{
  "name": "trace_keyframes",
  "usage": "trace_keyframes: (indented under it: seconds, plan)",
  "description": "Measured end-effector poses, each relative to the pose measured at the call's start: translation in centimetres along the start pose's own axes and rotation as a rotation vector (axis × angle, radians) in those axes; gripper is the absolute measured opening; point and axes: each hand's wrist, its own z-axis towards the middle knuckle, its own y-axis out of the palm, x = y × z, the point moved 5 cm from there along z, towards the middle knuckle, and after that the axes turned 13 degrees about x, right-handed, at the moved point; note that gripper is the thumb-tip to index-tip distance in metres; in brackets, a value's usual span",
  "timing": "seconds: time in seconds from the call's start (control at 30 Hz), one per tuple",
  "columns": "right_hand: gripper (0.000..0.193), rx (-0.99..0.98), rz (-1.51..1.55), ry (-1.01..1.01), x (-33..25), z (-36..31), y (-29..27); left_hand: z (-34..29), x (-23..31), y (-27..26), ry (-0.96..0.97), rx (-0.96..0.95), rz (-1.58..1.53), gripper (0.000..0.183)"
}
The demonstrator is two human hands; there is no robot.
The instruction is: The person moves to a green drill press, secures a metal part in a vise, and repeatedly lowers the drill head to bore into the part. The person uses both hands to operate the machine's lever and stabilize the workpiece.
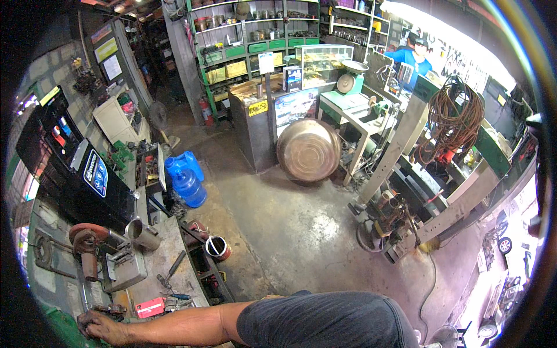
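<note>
My left arm reaches out across the workbench (165, 285) at the lower left. At its end, my left hand (103, 328) is closed, fingers curled at the bench's far left edge. What it grips is too small and dark to make out. Right beside the fingers sits a dark metal fitting (110, 311), and a thin metal rod (86, 297) rises just above them. A small red box (149, 307) lies near my forearm, with a screwdriver (178, 296) and a hammer (174, 268) farther along. My right hand is out of view.
A machine with a red disc (89, 233), a metal pitcher (143, 235) and a grey case (126, 268) stand on the bench. Blue water jugs (189, 188) and a white-rimmed bucket (218, 248) are on the floor. A large round metal basin (308, 151) leans against the counter. A person (413, 58) stands behind it.
</note>
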Motion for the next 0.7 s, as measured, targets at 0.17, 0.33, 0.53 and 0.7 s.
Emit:
trace_keyframes:
  seconds: [0.17, 0.33, 0.53, 0.7]
  plan:
    - [0.050, 0.014, -0.141, 0.072, 1.1, 0.4, -0.4, -0.1, 0.3, 0.2, 0.007, 0.020, -0.020, 0.080]
    - [0.048, 0.043, -0.143, 0.076, 0.7, 0.3, -0.6, -0.2, 0.3, 0.1, 0.009, 0.033, -0.038, 0.076]
    - [0.044, 0.004, -0.224, -0.002, -1.6, -0.1, -0.1, -0.4, 0.5, 0.2, 0.019, 0.051, -0.069, 0.071]
    - [0.042, -0.087, -0.298, -0.039, -3.9, 0.2, 0.0, -0.3, 0.9, 0.2, 0.031, 0.075, -0.094, 0.067]
